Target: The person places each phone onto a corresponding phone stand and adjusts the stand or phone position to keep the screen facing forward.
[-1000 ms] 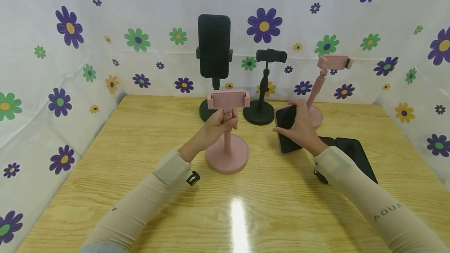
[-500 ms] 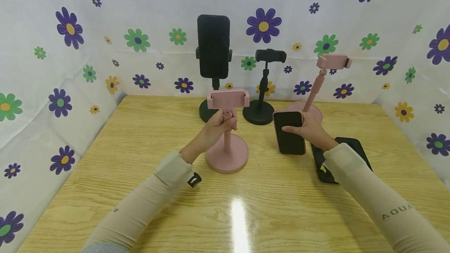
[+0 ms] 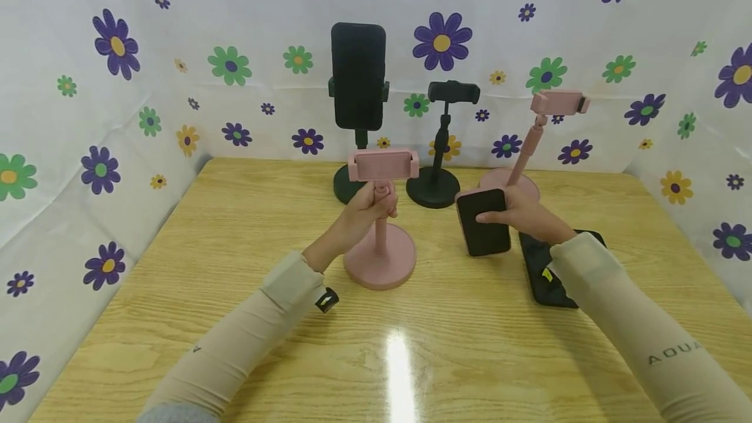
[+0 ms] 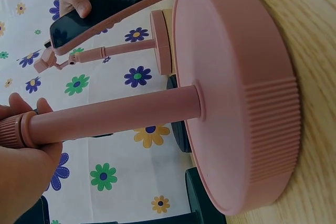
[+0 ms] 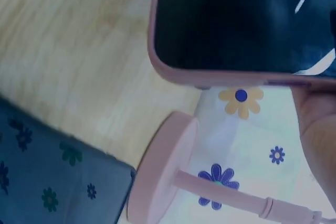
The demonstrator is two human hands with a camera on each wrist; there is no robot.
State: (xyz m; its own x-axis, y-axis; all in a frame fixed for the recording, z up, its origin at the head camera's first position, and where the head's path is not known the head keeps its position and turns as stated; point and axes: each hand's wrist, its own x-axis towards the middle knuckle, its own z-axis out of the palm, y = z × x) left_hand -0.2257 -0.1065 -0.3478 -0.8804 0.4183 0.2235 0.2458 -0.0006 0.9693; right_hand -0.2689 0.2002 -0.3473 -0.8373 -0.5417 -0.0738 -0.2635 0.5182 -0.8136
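My left hand [image 3: 363,215] grips the upper stem of a pink phone stand [image 3: 382,260], just under its cradle. The stand's round base rests on the table, and its cradle holds no phone. In my right hand [image 3: 531,214] is a smartphone [image 3: 489,230] in a pink case, its dark screen facing me, with the thumb lying over the screen. The left wrist view shows the thumb on this phone's front; the fingers behind it are hidden. The phone is upright, slightly tilted, in front of a second pink stand [image 3: 525,155].
At the back, a black stand [image 3: 343,183] bears a black phone [image 3: 358,77]. Beside it is a black stand [image 3: 436,185] with an unfilled cradle. Dark phones or tablets [image 3: 537,273] lie under my right forearm. A flowered cloth [image 3: 264,38] hangs behind the table [image 3: 282,358].
My right hand has turned the pink-cased phone so that its screen faces me more, and the wrist has shifted slightly right. The left hand and its stand have stayed put.
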